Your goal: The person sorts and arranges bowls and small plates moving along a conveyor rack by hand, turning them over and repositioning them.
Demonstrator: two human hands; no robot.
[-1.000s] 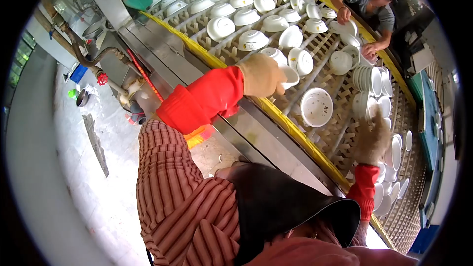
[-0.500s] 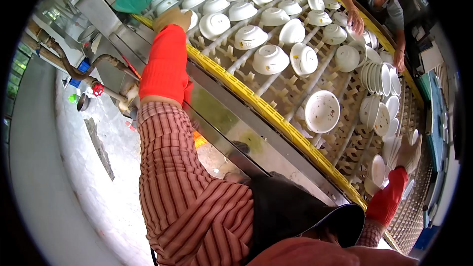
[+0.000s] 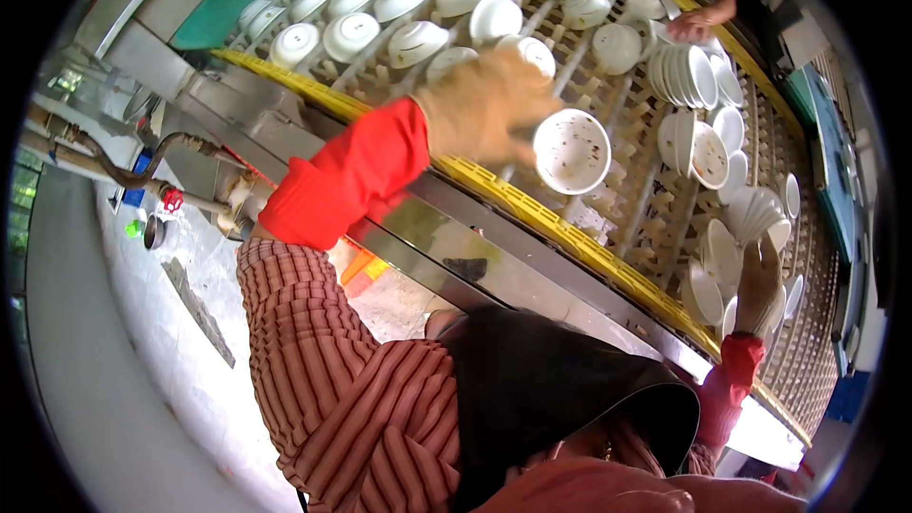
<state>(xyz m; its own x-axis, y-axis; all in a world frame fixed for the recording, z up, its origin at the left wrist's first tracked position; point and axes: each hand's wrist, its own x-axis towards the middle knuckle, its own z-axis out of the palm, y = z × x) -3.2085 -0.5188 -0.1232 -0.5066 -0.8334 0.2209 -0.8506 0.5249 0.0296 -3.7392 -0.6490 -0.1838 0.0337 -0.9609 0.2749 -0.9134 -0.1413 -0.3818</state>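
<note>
My left hand (image 3: 489, 109), in a tan glove with a red cuff, is blurred over the near edge of the rack conveyor. Its thumb and fingers look apart, and they reach toward a white bowl (image 3: 572, 152) that lies mouth up with brown specks inside. My right hand (image 3: 760, 290), gloved too, is at the lower right beside a tilted stack of white bowls (image 3: 757, 214). Its fingertips reach the lower bowls there, but whether they grip one is hidden. More white bowls (image 3: 701, 293) lean just left of that hand.
Rows of upside-down bowls (image 3: 351, 35) cover the far left of the pegged conveyor. A yellow edge strip (image 3: 532, 214) borders it. Across it, a co-worker's hand (image 3: 698, 24) is near another bowl stack (image 3: 684, 76). Pipes with a red valve (image 3: 172, 199) stand at left.
My left hand has moved right and nearer, from the upside-down bowls to the speckled bowl. My right hand stays by the lower-right bowls, where a tilted stack now shows. The co-worker's hands have shifted.
</note>
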